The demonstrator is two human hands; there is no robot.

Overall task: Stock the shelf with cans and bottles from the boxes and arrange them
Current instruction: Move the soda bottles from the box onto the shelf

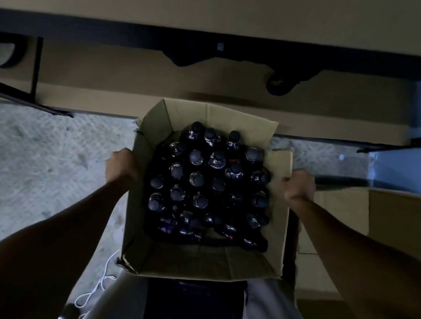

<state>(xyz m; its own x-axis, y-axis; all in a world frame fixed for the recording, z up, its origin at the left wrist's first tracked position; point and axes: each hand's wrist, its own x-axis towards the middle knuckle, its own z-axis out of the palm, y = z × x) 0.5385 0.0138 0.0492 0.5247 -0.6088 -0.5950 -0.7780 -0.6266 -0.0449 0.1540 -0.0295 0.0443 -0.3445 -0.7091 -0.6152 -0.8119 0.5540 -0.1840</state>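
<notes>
The left hand (pixel 120 166) gripped the left wall of the open cardboard box (pixel 200 263), fingers curled round it, dark capped bottles (pixel 209 185) packed upright inside before the shelf (pixel 217 44), while the right hand (pixel 299 186) clutched the right flap.

Looks like a storeroom or shop back room: dark metal shelf (pixel 217 45) with bare boards, rough concrete floor (pixel 34 155), open cardboard box (pixel 200 265) packed with dark capped bottles (pixel 196 178), more cardboard boxes (pixel 370 219) alongside, dim light.
</notes>
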